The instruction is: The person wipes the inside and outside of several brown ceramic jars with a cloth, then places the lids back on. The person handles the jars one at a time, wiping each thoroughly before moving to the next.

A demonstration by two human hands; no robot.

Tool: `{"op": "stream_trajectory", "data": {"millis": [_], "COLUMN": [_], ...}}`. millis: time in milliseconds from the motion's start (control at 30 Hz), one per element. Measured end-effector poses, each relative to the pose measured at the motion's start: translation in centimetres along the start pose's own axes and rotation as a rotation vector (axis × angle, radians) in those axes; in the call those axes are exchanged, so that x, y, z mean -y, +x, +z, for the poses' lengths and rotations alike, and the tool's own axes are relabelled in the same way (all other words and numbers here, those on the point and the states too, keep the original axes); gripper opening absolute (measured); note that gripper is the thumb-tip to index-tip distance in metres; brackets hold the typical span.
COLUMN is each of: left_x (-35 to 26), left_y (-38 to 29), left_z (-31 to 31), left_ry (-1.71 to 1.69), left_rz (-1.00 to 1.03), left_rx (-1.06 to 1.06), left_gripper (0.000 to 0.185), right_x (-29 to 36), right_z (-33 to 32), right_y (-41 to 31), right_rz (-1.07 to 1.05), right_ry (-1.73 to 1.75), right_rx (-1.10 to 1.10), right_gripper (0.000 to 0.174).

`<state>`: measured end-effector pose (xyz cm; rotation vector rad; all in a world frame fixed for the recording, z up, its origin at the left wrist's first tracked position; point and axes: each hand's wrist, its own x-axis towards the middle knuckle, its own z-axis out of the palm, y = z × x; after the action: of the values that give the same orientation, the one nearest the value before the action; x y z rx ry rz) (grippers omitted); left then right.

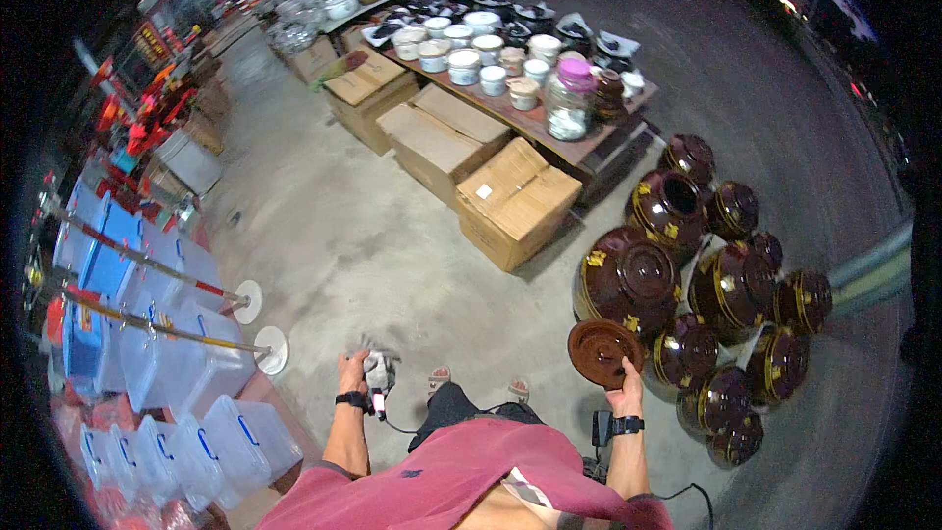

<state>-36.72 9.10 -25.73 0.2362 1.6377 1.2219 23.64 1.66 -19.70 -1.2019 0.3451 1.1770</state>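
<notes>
My right hand grips the rim of a round brown glazed pottery lid. The lid is held up beside the glazed jars, and in this view it overlaps the lower edge of a large dark brown jar. That jar has yellow ornaments and a lid on top. On the other side, my left hand holds a crumpled grey cloth above the concrete floor. Its fingers are partly hidden and blurred. Each wrist wears a black strap with a small device.
Several smaller brown jars crowd the right side. Ahead, cardboard boxes stand against a table of white lidded pots and a pink-capped glass jar. Clear plastic bins and poles on round white bases line the left.
</notes>
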Motion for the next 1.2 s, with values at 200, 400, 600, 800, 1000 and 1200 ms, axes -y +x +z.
{"op": "stream_trajectory", "data": {"millis": [200,400,600,800,1000,1200], "left_x": [8.7,9.4,6.7,0.9,-1.8,0.2], "left_y": [-1.8,-4.7,1.7,7.4,7.0,7.2], "left_z": [-8.1,-11.2,-3.6,5.9,14.8,20.5], "left_ry": [0.046,1.397,0.326,0.581,0.572,0.699], "left_rz": [-0.413,-0.112,-0.545,-0.110,-0.047,-0.137], "left_rx": [-0.113,0.211,-0.056,0.113,0.178,0.196], "left_gripper": [0.029,0.044,0.037,0.048,0.073,0.076], "right_x": [-1.3,-1.8,0.2,3.3,6.4,9.8], "right_z": [-8.1,-8.8,-4.8,-2.3,-1.6,-3.9], "right_y": [3.9,7.0,9.1,8.9,9.8,14.8], "right_rz": [0.062,0.060,0.023,-0.040,0.018,0.114], "right_ry": [0.367,0.324,0.269,0.164,0.175,0.168], "right_rx": [-0.088,-0.268,-0.250,-0.177,-0.310,-0.403], "right_gripper": [0.047,0.044,0.041,0.057,0.052,0.070]}}
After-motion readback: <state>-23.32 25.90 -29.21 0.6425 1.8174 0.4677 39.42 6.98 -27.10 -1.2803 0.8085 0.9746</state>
